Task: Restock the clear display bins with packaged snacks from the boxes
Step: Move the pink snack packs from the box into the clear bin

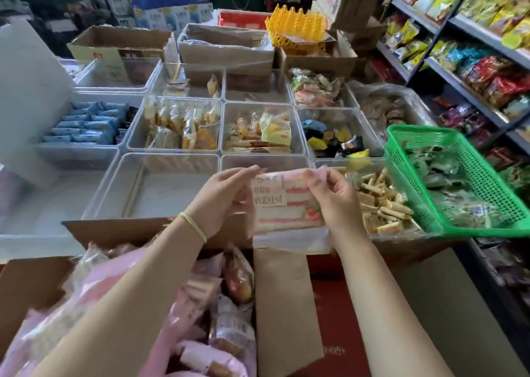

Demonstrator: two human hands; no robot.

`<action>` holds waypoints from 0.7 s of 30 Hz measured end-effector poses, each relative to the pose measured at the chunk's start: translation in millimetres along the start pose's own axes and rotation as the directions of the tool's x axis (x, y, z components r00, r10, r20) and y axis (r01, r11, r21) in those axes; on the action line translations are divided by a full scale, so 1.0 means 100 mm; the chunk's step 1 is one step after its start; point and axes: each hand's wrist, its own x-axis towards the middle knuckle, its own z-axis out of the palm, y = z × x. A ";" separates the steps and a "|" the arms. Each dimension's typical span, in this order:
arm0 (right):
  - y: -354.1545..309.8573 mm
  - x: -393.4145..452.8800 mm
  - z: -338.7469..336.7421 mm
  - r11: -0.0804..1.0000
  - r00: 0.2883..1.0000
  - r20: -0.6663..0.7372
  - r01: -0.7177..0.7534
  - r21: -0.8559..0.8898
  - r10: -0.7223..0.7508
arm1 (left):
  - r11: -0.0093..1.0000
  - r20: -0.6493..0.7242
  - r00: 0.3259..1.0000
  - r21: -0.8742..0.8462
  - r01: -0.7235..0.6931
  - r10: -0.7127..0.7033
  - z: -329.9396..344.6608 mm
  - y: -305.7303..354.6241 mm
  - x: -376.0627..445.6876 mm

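Steel-grey shelving (447,69) ran along the right edge, stocked with bagged snacks in yellow, red and green. Clear display bins (175,124) stood in a grid across the counter, walls touching. Contents, by bin: blue-wrapped bars (86,124) at left; pale yellow sachets (183,127) beside them; mixed yellow and cream packets (263,132) in the middle row; black, blue and yellow sweets (335,140) to their right; pastel wrapped candies (315,88) in the row behind; stick-shaped wafer rolls (381,204) in the near right bin. The near left bin (160,187) showed only its bare floor.

Cardboard boxes (120,42) stood behind the bins, along the far row. A nearer open carton (31,285) sat at the bottom left, just below the person's arms, holding pink-wrapped cakes (200,290) and clear-wrapped pastries (238,282). A green plastic basket (493,227) of green-wrapped items rested at right, overlapping the wafer bin's edge. A yellow egg tray (298,23) lay on a far box.

One strawberry cake sandwich pack (286,204), pink and white with a printed label, was held upright in the air above the near edge of the bins, over the carton flap. The left hand (220,196) pinched its upper left edge, fingers curled on the wrapper; the right hand (332,196) pinched its upper right corner likewise. A yellow band (192,224) circled the left wrist.
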 end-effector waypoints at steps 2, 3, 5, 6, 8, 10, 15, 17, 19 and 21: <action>0.17 0.18 -0.16 1.000 0.999 -0.026 0.023 0.018 -0.022 | 0.997 0.029 0.999 -0.062 0.035 -0.034 0.27 -0.16 0.19; 0.27 0.26 -0.25 0.999 0.999 -0.013 0.037 0.012 -0.036 | 0.995 0.017 0.999 -0.090 0.051 -0.049 0.39 -0.24 0.27; 0.43 0.42 -0.43 0.999 0.999 0.028 0.036 -0.010 -0.036 | 0.983 -0.026 0.997 -0.173 0.070 -0.075 0.56 -0.35 0.44; 0.48 0.48 -0.52 0.999 0.999 0.048 0.023 -0.023 -0.022 | 0.978 -0.060 0.995 -0.195 0.070 -0.084 0.60 -0.41 0.52; 0.56 0.61 -0.70 0.995 0.997 0.073 0.024 -0.099 -0.017 | 0.982 -0.100 0.991 -0.176 0.068 -0.087 0.66 -0.50 0.65; 0.60 0.74 -0.85 0.966 0.993 0.113 0.062 -0.250 -0.035 | 0.998 -0.120 0.991 -0.032 0.048 -0.051 0.70 -0.57 0.78; 0.53 1.11 -0.82 0.722 0.901 0.428 0.250 -0.645 0.070 | 0.970 -0.026 1.000 0.243 0.003 0.003 0.75 -0.63 1.02; 0.53 1.24 -0.68 0.696 0.846 0.503 0.252 -0.672 0.179 | 0.972 -0.024 1.000 0.235 -0.001 0.006 0.73 -0.64 1.11; 0.58 1.38 -0.55 0.722 0.837 0.511 0.230 -0.652 0.195 | 0.957 -0.046 0.999 0.291 0.013 0.000 0.67 -0.63 1.24; 0.68 1.54 -0.44 0.729 0.854 0.482 0.201 -0.654 0.197 | 0.924 -0.087 0.996 0.377 0.062 -0.032 0.56 -0.64 1.41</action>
